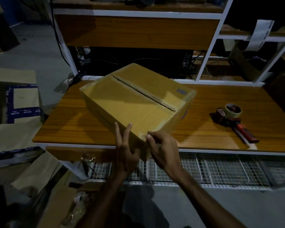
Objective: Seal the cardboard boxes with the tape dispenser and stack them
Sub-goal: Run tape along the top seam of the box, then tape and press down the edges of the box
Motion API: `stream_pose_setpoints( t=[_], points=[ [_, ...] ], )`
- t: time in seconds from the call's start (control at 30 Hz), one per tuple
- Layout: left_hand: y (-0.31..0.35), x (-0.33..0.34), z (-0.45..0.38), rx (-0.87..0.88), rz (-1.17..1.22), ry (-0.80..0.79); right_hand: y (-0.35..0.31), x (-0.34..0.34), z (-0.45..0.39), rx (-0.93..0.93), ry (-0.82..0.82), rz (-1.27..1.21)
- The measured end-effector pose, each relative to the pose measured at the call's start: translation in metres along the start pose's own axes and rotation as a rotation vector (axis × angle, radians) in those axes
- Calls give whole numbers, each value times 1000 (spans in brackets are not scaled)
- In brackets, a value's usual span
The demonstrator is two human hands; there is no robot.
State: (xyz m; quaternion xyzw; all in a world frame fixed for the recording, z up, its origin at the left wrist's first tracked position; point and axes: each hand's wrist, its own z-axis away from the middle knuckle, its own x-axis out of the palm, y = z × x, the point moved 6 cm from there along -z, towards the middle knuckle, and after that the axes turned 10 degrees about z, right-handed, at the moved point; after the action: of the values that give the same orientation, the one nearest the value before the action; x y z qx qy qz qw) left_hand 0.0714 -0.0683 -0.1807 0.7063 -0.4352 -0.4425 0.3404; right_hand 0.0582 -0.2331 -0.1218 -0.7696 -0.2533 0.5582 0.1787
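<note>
A closed brown cardboard box (130,99) lies turned at an angle on the wooden table (72,127), its near corner jutting over the front edge. A gap runs along the centre seam between its top flaps. My left hand (124,152) rests against the box's near side with two fingers spread upward. My right hand (163,148) pinches at the near top corner, thumb and forefinger on the edge where clear tape seems to lie. The tape dispenser (234,119), with a red handle and a tape roll, lies on the table to the right, apart from both hands.
A white-framed shelf unit (138,14) rises behind the table. Wire mesh panels (220,168) sit under the table's front edge. More cardboard boxes (21,102) with blue tape stand at the left, and flattened cardboard lies on the floor at lower left.
</note>
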Motion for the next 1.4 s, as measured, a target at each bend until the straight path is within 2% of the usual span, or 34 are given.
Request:
stream_pose_setpoints(
  t=[0.07, 0.2, 0.27, 0.4, 0.5, 0.7, 0.83, 1.0, 1.07, 1.23, 1.4],
  points=[
    [13, 9, 15, 35, 27, -2, 6, -9, -22, -65, -108, -28],
    [26, 15, 12, -33, -7, 103, 63, -45, -104, -6, 46, 94],
    [27, 13, 7, -57, -26, 141, 106, -56, -154, 49, 72, 257],
    [19, 6, 4, -62, -18, 128, 180, -55, -212, 118, -123, 508],
    [11, -3, -7, -60, 19, 95, 181, -59, -198, 142, -130, 534],
    [-11, -27, -41, -110, 183, -61, 173, -75, -124, 255, 69, 521],
    [-15, -33, -67, -109, 122, -79, 171, -85, -77, 337, 193, 578],
    [-15, -27, -82, -103, 76, -46, 174, -94, -44, 417, 239, 479],
    [-14, -23, -81, -72, 6, -23, 175, -95, -41, 393, 232, 463],
    [19, 3, -74, 116, -389, -7, 187, -102, -40, 365, 230, 282],
    [60, 67, -73, 263, -500, -182, 206, -116, -26, 372, 314, 42]
  ],
)
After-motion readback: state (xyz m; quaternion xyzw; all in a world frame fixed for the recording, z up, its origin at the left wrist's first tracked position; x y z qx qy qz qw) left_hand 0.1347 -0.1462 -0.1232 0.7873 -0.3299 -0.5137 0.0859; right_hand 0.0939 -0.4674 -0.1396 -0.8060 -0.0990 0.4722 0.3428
